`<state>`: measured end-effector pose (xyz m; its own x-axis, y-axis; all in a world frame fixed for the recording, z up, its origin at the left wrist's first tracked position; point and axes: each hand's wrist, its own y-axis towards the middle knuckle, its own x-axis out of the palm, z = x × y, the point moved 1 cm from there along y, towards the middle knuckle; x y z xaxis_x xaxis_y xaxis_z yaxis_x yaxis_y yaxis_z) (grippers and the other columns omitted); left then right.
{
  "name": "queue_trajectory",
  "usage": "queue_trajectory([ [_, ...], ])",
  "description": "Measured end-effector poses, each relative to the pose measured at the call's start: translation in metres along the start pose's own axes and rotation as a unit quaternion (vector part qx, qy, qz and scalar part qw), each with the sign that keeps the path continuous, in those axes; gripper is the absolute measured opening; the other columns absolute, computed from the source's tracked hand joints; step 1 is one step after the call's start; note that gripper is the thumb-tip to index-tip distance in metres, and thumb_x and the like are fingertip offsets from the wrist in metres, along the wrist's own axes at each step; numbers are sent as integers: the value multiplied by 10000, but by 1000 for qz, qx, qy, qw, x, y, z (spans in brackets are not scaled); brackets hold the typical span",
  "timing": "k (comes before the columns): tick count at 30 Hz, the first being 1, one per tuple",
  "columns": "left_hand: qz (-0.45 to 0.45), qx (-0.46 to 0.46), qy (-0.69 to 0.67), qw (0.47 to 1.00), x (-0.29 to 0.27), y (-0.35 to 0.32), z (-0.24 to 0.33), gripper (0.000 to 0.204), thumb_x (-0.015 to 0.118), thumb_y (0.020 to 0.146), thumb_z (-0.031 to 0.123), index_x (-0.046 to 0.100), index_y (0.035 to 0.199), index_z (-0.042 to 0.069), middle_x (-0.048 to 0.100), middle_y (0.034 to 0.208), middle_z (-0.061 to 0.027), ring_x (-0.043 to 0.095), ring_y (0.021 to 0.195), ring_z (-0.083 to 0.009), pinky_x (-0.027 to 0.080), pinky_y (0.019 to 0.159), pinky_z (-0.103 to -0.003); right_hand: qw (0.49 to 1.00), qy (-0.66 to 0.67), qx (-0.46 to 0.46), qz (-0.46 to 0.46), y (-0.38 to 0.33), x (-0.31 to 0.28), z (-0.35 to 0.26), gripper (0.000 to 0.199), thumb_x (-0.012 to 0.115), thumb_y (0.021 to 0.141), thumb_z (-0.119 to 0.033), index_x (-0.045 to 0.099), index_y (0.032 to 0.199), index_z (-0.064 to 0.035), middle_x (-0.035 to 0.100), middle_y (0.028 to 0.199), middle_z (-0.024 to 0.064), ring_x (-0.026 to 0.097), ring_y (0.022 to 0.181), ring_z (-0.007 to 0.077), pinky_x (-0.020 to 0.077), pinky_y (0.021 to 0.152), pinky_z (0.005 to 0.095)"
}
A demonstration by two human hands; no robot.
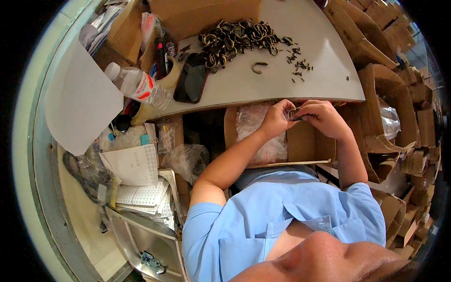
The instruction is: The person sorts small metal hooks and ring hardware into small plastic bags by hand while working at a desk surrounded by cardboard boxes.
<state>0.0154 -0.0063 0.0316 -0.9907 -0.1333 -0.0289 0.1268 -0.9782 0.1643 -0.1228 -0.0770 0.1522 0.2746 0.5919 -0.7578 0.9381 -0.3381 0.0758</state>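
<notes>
My left hand (276, 121) and my right hand (325, 117) meet just off the table's front edge, above an open cardboard box. Between their closed fingertips is a small curved, hook-shaped piece (294, 115), dark with a pale edge; fingers cover part of it. Similar curved pieces lie in a tangled pile (237, 40) toward the back of the table. One single curved piece (257, 67) rests apart, in front of the pile. Several small dark pin-like parts (300, 65) are scattered to its right.
The grey table (324, 87) bears a black phone (190, 80), a tape roll (171, 77) and a tilted water bottle (141, 87) at left. Below the hands is the cardboard box (305, 143) with clear plastic. Papers (134, 164) and a metal tray (150, 237) lie lower left; cartons (387, 103) stand right.
</notes>
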Motion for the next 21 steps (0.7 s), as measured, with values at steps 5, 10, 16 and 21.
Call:
queue_trajectory([
  [5,-18,7,81,997,9,-5,1,390,730,651,80,547,990,27,615,888,-94,587,812,-190,477,752,-303,999,30,1,38,-1,18,-4,204,642,683,20,614,884,6,577,933,149,591,838,326,487,735,366],
  [10,-48,34,56,997,8,-8,13,395,706,655,96,540,1007,26,615,850,-116,612,820,-229,488,761,-316,986,117,115,30,-6,30,12,213,677,666,-9,612,868,-8,550,933,138,576,835,278,490,722,350],
  [16,-140,-27,-107,984,5,-11,9,644,688,664,35,415,1247,20,528,1129,-81,520,1054,-175,434,892,-288,990,-97,-66,81,-16,28,-2,162,698,656,-58,668,815,-60,528,1022,107,517,959,275,452,836,365],
  [21,-156,-27,-132,979,8,-9,20,561,668,748,43,421,1251,32,524,1117,-65,518,1039,-157,445,859,-280,994,-55,-20,96,-23,26,10,136,699,661,-57,652,788,-45,527,1053,109,506,989,280,436,863,371],
])
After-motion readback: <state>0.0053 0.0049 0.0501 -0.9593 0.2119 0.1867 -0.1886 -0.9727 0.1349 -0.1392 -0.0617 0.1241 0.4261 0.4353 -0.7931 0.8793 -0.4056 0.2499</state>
